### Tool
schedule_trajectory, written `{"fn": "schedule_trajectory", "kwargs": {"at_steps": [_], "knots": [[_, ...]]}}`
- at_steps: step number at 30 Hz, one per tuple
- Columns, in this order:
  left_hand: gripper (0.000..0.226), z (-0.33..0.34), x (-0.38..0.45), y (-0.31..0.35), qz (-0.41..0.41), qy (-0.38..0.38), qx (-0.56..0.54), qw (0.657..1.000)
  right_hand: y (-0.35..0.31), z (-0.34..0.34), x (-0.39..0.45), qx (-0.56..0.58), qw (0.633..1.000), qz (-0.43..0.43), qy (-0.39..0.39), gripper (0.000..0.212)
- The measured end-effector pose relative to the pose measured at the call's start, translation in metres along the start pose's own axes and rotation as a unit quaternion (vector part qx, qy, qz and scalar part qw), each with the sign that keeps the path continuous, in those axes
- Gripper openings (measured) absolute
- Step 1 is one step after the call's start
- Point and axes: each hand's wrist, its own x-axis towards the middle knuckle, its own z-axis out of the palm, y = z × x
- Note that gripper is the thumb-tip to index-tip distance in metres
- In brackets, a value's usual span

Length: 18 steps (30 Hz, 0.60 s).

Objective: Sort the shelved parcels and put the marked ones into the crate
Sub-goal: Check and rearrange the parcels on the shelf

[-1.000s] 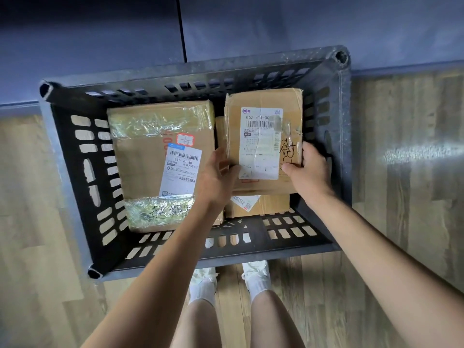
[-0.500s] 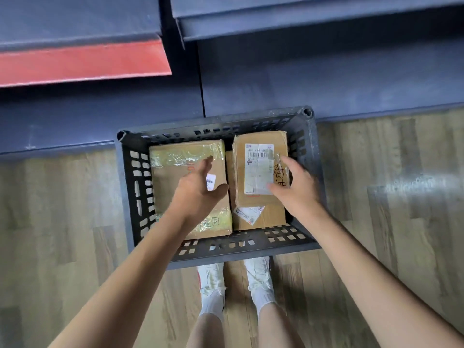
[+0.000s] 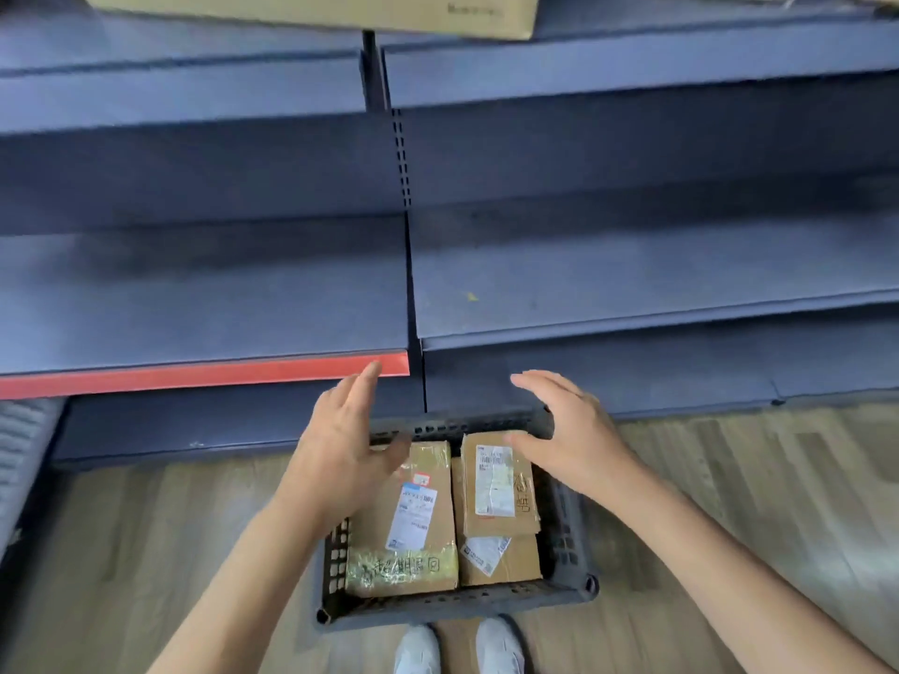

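Dark blue shelving [image 3: 632, 274] fills the upper part of the head view, its boards split by a slotted upright, and the lower left board carries a red front strip [image 3: 204, 377]. A large cardboard box [image 3: 316, 12] sits on the top board at the upper edge, only partly in view. Below the shelving lies a wood-grain floor [image 3: 754, 503], and on it, just in front of the lowest board, stands a dark slotted crate [image 3: 457, 608]. Inside the crate lie three brown parcels: a wide one [image 3: 413, 527] on the left with a white label, clear tape and handwriting across its near end; a smaller one [image 3: 496, 484] on the right with a long white label and handwriting along its right side; and under that a third parcel [image 3: 506, 559] whose near end shows a torn label. Both hands hover above the crate's far half, touching nothing — the left hand [image 3: 340, 445] with fingers straight and thumb out, its grip apart, and the right hand [image 3: 569, 435] with fingers spread and slightly bent, grip also apart. Two white shoes [image 3: 457, 647] stand at the crate's near wall.
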Motion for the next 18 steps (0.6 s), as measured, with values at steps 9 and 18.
{"fn": "schedule_trajectory", "kwargs": {"at_steps": [9,18], "knots": [[0.065,-0.176,-0.046,0.086,0.098,0.159,0.036,0.982,-0.135,-0.142,-0.052,-0.034,0.983,-0.15,0.099,0.063],[0.069,-0.316,-0.131,0.11,0.04,0.317,0.136,0.938,-0.277,-0.2,-0.074,-0.03,0.937,-0.31,0.161,0.06]]}}
